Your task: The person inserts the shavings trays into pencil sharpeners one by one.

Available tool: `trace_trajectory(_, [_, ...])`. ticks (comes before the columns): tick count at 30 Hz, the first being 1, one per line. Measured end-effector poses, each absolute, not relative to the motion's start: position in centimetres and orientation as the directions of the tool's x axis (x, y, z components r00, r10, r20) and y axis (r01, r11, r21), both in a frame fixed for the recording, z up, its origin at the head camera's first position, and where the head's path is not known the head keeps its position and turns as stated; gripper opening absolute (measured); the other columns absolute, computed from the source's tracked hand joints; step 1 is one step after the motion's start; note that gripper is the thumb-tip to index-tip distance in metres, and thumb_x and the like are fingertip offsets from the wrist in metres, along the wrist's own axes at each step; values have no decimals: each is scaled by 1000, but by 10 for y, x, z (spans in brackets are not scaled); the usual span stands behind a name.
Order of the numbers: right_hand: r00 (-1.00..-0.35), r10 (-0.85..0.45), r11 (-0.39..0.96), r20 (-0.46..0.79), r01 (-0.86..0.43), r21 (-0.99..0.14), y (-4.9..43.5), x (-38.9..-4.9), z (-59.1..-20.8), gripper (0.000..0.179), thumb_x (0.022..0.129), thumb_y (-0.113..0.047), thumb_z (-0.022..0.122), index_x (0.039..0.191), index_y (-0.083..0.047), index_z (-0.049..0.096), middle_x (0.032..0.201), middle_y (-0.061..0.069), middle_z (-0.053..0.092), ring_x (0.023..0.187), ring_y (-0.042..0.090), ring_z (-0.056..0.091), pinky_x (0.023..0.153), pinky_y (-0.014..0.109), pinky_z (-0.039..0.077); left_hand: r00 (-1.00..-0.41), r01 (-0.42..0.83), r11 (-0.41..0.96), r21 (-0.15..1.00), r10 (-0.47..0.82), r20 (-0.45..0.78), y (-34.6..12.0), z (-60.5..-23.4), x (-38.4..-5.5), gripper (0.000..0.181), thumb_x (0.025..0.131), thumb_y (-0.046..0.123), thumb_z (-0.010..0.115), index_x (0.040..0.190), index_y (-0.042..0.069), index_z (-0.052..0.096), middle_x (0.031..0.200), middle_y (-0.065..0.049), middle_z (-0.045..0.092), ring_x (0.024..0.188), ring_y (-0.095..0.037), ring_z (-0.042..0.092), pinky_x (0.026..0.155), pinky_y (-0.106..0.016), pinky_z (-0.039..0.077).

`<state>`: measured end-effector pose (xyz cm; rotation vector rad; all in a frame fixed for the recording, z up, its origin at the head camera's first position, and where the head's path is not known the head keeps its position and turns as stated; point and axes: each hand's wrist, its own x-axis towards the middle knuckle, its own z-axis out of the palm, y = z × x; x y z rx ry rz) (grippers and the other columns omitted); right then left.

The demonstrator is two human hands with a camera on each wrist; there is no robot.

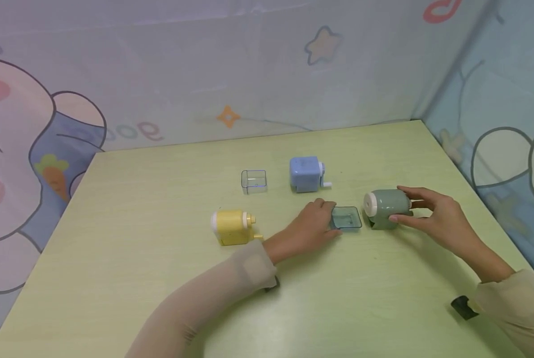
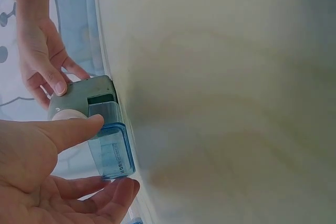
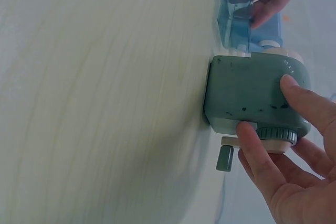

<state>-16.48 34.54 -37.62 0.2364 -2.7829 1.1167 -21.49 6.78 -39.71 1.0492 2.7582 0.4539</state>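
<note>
**Two hands at a green pencil sharpener and its clear drawer**

On a pale green bench point(image 1: 159, 278), the right hand point(image 1: 437, 219) grasps a grey-green sharpener point(image 1: 385, 208), thumb and fingers point(image 3: 262, 156) curled round its crank end. The sharpener's long axis runs left to right, white end towards the left hand point(image 1: 309, 228). A clear blue drawer point(image 1: 346, 218) lies between the hands, just beside the sharpener's left end. The left hand is nearer to it and pinches it between thumb and fingers point(image 2: 79, 129). Further left stand a yellow sharpener point(image 1: 232, 226), a blue sharpener point(image 1: 306, 174) and a clear empty drawer point(image 1: 254, 180).
</note>
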Motion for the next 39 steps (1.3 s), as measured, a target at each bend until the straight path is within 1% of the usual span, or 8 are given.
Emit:
trace_trajectory(4, [-980, -94, 714, 176, -189, -674, 346, -165, -377, 66, 81, -16, 85, 138, -1, 57, 129, 25, 61, 90, -21, 48, 66, 13, 39, -747, 619, 718, 319, 663, -43, 71, -399, -216, 68, 97, 40, 66, 145, -3, 44, 133, -15, 55, 112, -20, 54, 97, -26, 43])
trace_trajectory(14, [-975, -109, 710, 193, -212, -672, 346, -165, -378, 65, 81, -14, 85, 138, 0, 57, 128, 27, 61, 91, -22, 47, 67, 11, 40, -747, 612, 713, 341, 663, -45, 77, -397, -216, 67, 97, 39, 65, 145, -2, 43, 132, -14, 54, 111, -19, 54, 94, -26, 44])
trace_trajectory(23, [-970, -109, 701, 215, -229, -676, 345, -164, -376, 63, 80, -12, 85, 136, 0, 59, 127, 25, 62, 90, -20, 49, 66, 12, 41, -740, 624, 698, 352, 672, -21, 84, -398, -216, 66, 96, 38, 67, 144, -1, 45, 131, -14, 55, 113, -21, 55, 97, -27, 44])
trace_trajectory(32, [-972, -106, 694, 207, -222, -685, 346, -165, -377, 64, 80, -12, 85, 137, -1, 58, 128, 24, 62, 91, -20, 50, 68, 10, 41, -738, 623, 697, 356, 674, -28, 90, -396, -215, 67, 97, 39, 66, 145, -1, 44, 133, -14, 55, 117, -21, 54, 99, -27, 43])
trace_trajectory(39, [-972, -107, 698, 209, -222, -680, 346, -164, -377, 64, 81, -13, 85, 137, -2, 58, 128, 23, 62, 92, -20, 50, 69, 11, 41, -747, 619, 709, 338, 664, -24, 92, -395, -215, 67, 96, 40, 66, 145, -1, 45, 131, -13, 55, 112, -19, 54, 96, -27, 43])
